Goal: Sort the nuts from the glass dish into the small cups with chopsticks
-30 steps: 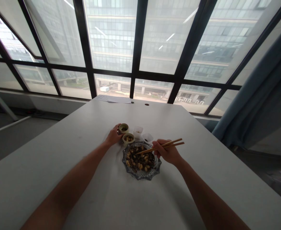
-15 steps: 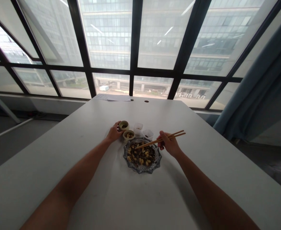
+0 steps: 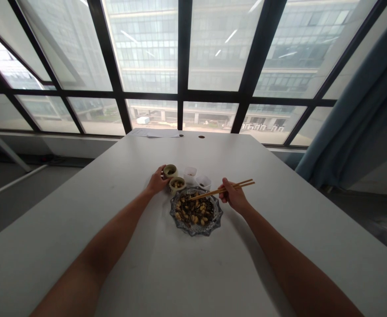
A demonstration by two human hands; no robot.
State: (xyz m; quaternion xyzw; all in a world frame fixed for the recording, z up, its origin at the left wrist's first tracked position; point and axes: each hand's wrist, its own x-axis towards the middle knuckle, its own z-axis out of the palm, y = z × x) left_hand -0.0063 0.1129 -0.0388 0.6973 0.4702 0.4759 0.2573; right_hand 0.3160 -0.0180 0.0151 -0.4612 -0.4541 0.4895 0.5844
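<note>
My right hand (image 3: 233, 196) is closed around a pair of wooden chopsticks (image 3: 213, 192). Their tips reach over a scalloped glass bowl (image 3: 196, 231) full of dark seeds and pale nuts (image 3: 193, 211); whether they pinch a piece is too small to tell. With its fingers curled round the side of a small greenish cup (image 3: 170, 167), my left hand (image 3: 156, 181) stays to the left of the bowl. That cup stands on the table, with a few bits inside. A second small cup (image 3: 177, 188) beside it contains pale nuts.
Two clear plastic tubs, a far one (image 3: 189, 174) and a nearer one (image 3: 203, 182), stand behind the bowl with a few small bits in them. Papers (image 3: 155, 133) lie at the far edge of the white table (image 3: 193, 277). A blue curtain (image 3: 351, 105) hangs at the right.
The chopstick tips have shifted slightly up and to the right over the bowl. My left hand keeps its place on the greenish cup. The whole view has tilted a little.
</note>
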